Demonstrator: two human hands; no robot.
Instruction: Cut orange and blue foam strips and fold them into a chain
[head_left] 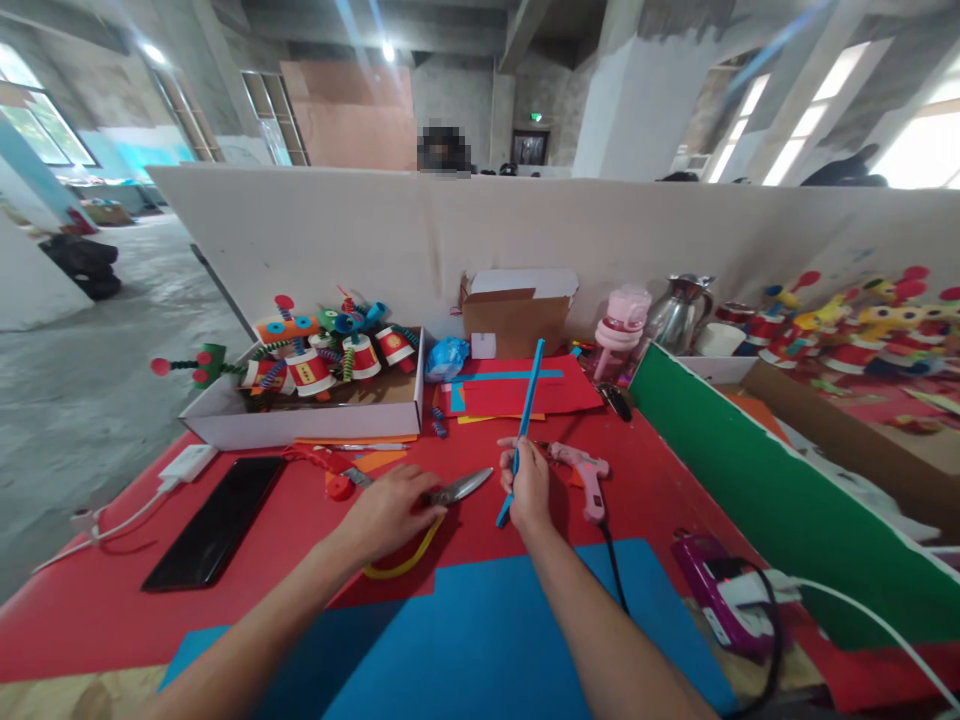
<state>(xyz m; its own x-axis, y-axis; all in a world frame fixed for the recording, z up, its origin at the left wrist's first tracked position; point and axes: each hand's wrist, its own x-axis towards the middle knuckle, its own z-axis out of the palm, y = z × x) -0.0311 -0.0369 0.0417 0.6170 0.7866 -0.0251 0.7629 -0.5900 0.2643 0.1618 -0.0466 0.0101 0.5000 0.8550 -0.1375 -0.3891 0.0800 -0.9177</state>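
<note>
Two hands: both bare, working low over a red table [660,480] with a blue sheet [480,640] nearest the body.
Far left: black flat phone [214,520] lying face up, white charger block [187,462] just beyond it.
Left rear: shallow white cardboard box [300,420] filled with red paper-cup robot figures [322,360].
Left hand [390,512]: fingers curled shut around yellow-handled steel scissors [442,505], blades parted a little and pointing right toward the other hand.
Centre: long thin blue paper strip [529,400], tilted almost upright, lower end pointing at the blue sheet.
Right hand [529,485]: fingers closed in a narrow pinch on the lower part of the strip, top end free above the table.
Gap: scissor tips near the strip, not touching.
Just right of the hand: pink hot glue gun [589,475] resting on the table, black cord trailing toward the body.
Behind: sheets of red paper [525,390], small brown carton [516,320], pink bottle [622,325].
Far right: green board [780,500] on edge, purple device [709,580] with white cable.
Judged best handling: pinch kept close to the cutting point, strip held taut, blades square across it.
</note>
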